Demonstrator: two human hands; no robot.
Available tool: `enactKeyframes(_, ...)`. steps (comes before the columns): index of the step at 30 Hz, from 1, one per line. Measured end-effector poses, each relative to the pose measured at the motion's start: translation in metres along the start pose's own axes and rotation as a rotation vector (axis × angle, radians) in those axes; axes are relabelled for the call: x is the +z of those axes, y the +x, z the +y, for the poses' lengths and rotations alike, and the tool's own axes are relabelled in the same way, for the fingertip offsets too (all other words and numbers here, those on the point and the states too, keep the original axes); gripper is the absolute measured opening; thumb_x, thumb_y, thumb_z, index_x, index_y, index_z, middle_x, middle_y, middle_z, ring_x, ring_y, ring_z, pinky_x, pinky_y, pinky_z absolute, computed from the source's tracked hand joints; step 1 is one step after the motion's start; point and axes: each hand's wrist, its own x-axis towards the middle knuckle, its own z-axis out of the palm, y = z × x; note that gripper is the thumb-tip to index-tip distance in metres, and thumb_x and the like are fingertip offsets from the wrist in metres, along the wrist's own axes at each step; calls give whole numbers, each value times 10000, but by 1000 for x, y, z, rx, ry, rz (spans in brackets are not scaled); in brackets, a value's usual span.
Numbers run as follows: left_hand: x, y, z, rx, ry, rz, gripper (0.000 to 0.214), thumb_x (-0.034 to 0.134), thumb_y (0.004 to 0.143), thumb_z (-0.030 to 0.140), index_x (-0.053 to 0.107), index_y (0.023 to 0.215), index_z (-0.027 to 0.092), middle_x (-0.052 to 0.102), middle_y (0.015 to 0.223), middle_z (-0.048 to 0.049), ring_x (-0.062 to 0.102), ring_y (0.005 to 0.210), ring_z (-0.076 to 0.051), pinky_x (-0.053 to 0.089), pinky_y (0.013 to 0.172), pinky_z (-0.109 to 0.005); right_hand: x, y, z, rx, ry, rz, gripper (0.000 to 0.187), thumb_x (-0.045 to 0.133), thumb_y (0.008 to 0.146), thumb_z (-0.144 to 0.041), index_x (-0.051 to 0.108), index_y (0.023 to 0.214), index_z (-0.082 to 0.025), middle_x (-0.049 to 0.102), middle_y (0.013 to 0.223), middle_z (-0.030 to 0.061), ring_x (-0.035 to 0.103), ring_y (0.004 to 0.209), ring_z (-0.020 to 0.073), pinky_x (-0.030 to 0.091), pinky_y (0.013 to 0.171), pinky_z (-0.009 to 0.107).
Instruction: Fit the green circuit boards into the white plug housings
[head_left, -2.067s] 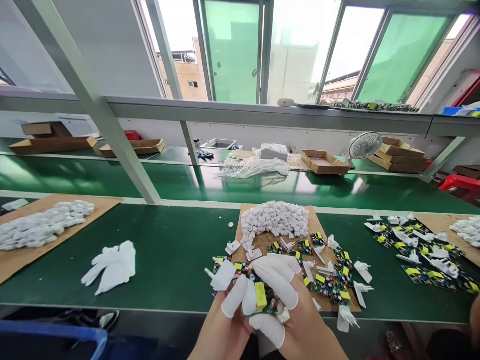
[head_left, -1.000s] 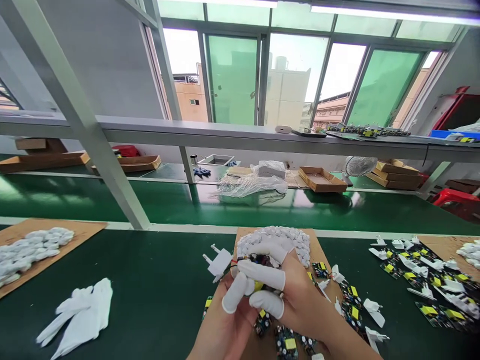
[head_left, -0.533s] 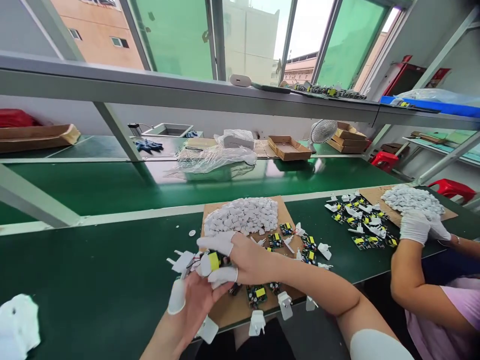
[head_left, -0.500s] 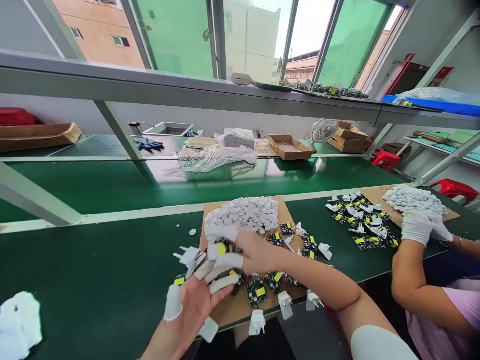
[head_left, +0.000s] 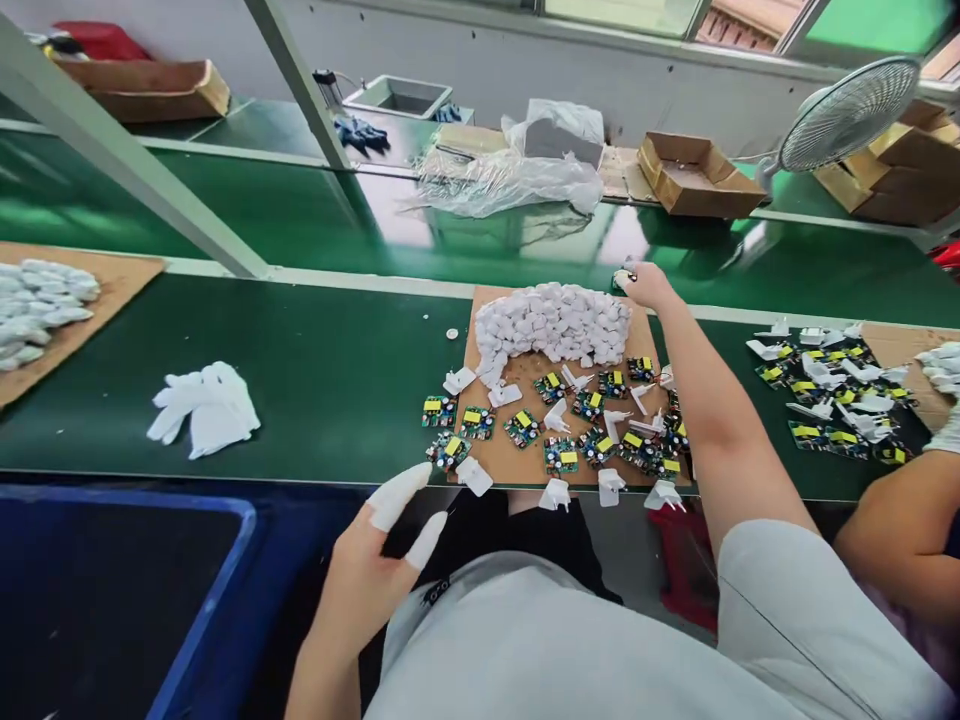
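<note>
My right hand (head_left: pixel 646 284) is stretched far out, past the back right corner of the cardboard sheet (head_left: pixel 525 462), at the edge of the green belt (head_left: pixel 315 360). Its fingers are pinched on a small white and dark part that I cannot name. My left hand (head_left: pixel 379 560) hangs near my body below the belt's front edge, with white finger cots on, fingers apart and holding nothing. On the cardboard lie a heap of white plastic shells (head_left: pixel 551 320), several small circuit boards with yellow parts (head_left: pixel 559 455) and white plug pieces (head_left: pixel 555 494).
White gloves (head_left: pixel 206 410) lie on the belt at left. A blue bin (head_left: pixel 191 560) stands below the front edge. A co-worker's arm (head_left: pixel 896 525) and more boards (head_left: pixel 825 385) are at right. Behind are a slanted metal strut (head_left: pixel 135 160), a plastic bag (head_left: pixel 517 175), a cardboard box (head_left: pixel 697 178) and a fan (head_left: pixel 844 110).
The view has tipped down. My right hand left the left hand and reached to the far side of the cardboard. My left hand let go, opened and dropped back toward my body.
</note>
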Motion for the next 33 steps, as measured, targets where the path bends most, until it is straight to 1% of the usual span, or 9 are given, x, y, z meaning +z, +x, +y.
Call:
enactKeyframes(3, 5, 16, -11, 288, 429, -200, 498, 583, 1021, 200, 707, 1502, 218, 686, 1566, -176, 605, 1492, -410, 517, 1224, -613, 1, -9, -6, 15, -18, -23, 409, 602, 1127, -401, 742, 1260, -41, 751, 1303, 229, 703, 1242, 335, 513, 1139, 509)
enactKeyframes(7, 10, 52, -26, 410, 726, -470, 619, 523, 895, 2, 717, 1472, 116, 720, 1476, -259, 605, 1479, -452, 385, 1282, -725, 1, -48, -53, -146, -48, -101, 472, 707, 1022, -305, 694, 1412, -40, 670, 1501, 274, 579, 1438, 443, 423, 1237, 574)
enactKeyframes(10, 10, 67, -35, 432, 706, -580, 613, 555, 841, -40, 768, 1381, 155, 763, 1397, -237, 702, 1330, -402, 472, 1224, -665, 5, -84, -95, -340, -207, -246, 521, 647, 976, -195, 665, 1492, -124, 632, 1571, 231, 544, 1480, 463, 324, 1282, 680)
enactKeyframes(14, 9, 61, -46, 428, 565, -513, 466, 615, 905, 26, 807, 1284, 218, 725, 1465, -210, 700, 1302, -377, 599, 1077, -560, 22, -104, -125, -369, -397, -374, 671, 576, 913, -69, 584, 1584, -74, 660, 1501, 273, 667, 1320, 437, 263, 1306, 676)
enactKeyframes(17, 11, 46, -54, 259, 252, -379, 319, 726, 905, 160, 849, 1184, 252, 735, 1450, -178, 710, 1274, -373, 584, 1118, -590, 39, -92, -130, -349, -404, -326, 654, 552, 924, -65, 575, 1576, -14, 669, 1467, 307, 630, 1367, 442, 231, 1327, 647)
enactKeyframes(20, 20, 31, -56, -136, -346, -67, 301, 936, 749, 290, 870, 1041, 264, 795, 1322, -129, 732, 1237, -355, 591, 1139, -537, 53, -73, -131, -333, -389, -285, 563, 502, 953, -51, 650, 1495, -9, 730, 1347, 301, 616, 1379, 441, 214, 1327, 659)
enactKeyframes(23, 32, 17, -51, -364, -748, 174, 398, 970, 753, 473, 825, 1062, 268, 833, 1207, -86, 791, 1104, -290, 687, 937, -411, 62, -63, -132, -330, -358, -257, 521, 458, 982, -37, 694, 1447, -39, 741, 1330, 274, 627, 1358, 415, 261, 1309, 638)
enactKeyframes(29, 41, 0, -31, -782, -1266, 132, 242, 773, 976, 192, 781, 1217, 212, 862, 1173, -118, 849, 962, -223, 703, 771, -275, 71, -69, -127, -270, -242, -170, 380, 537, 945, -48, 768, 1244, -80, 749, 1295, 248, 609, 1314, 403, 351, 1258, 604)
enactKeyframes(33, 41, 4, -14, -838, -1313, 17, 207, 711, 1004, 143, 778, 1199, 158, 853, 1219, -150, 852, 994, -241, 716, 780, -295, 73, -65, -127, -125, -105, -85, 221, 636, 929, -160, 751, 1107, -101, 763, 1159, 215, 663, 1156, 377, 499, 1112, 533)
